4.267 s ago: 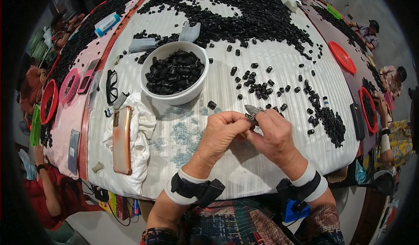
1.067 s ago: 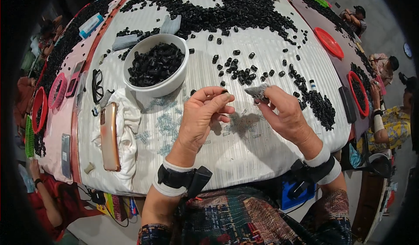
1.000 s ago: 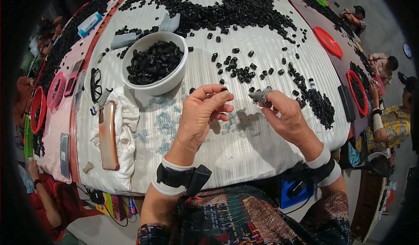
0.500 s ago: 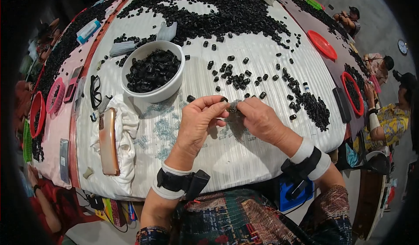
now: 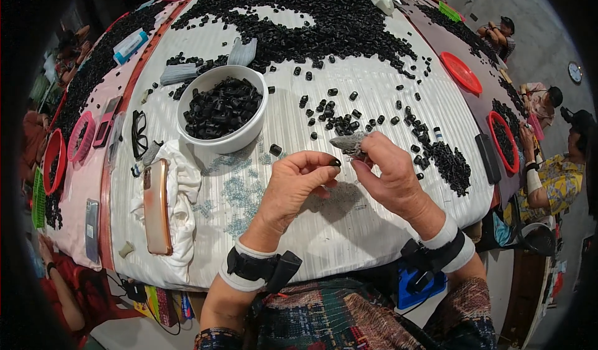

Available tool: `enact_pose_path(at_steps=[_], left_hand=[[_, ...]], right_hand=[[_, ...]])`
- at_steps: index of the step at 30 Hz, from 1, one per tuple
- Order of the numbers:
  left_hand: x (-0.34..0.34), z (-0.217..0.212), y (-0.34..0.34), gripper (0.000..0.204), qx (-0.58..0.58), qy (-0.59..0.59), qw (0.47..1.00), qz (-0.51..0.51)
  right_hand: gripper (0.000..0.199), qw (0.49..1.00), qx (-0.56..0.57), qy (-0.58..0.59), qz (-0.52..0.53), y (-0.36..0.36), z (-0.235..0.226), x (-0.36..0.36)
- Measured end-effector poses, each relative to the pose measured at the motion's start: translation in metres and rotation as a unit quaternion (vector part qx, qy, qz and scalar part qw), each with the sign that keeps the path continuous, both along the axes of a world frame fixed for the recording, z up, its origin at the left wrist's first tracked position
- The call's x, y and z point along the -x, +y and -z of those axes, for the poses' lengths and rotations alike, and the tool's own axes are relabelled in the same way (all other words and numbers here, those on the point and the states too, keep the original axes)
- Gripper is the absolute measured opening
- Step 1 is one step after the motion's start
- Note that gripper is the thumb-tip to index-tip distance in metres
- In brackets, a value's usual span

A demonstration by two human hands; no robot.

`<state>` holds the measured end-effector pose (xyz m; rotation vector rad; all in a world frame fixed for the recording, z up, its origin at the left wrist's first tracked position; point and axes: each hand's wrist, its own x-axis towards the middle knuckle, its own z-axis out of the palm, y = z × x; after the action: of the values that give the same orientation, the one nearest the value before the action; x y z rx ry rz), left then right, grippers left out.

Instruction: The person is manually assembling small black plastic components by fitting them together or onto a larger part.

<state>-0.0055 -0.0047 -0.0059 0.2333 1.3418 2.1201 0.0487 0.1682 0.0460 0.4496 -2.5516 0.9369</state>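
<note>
In the right hand (image 5: 387, 174), grey strip (image 5: 349, 143) pointing left, near-level.

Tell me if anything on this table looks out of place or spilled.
Nothing looks spilled by accident. The small black pieces lie loose across the white table cover, apparently work stock, with more in the white bowl. One oddity: a phone rests on a crumpled white cloth near the table's edge.
</note>
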Motion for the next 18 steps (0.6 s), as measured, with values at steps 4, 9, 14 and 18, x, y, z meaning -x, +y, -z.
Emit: enact_pose_path(at_steps=[4,9,14,18], left_hand=[[-0.003,-0.003,0.001,0.018,0.023,0.031,0.999,-0.008],[-0.003,-0.003,0.001,0.014,0.054,0.065,0.996,-0.002],[-0.002,-0.002,0.001,0.012,0.068,0.050,0.996,-0.004],[-0.002,-0.006,0.001,0.014,0.050,0.049,0.998,-0.004]], right_hand=[[0.023,0.996,-0.072,0.033,-0.026,-0.007,0.000,0.002],[0.025,0.990,-0.137,0.024,-0.037,-0.011,-0.001,0.003],[0.024,0.993,-0.111,0.016,-0.048,-0.013,-0.002,0.003],[0.022,0.999,-0.037,0.001,-0.022,-0.011,-0.002,0.003]])
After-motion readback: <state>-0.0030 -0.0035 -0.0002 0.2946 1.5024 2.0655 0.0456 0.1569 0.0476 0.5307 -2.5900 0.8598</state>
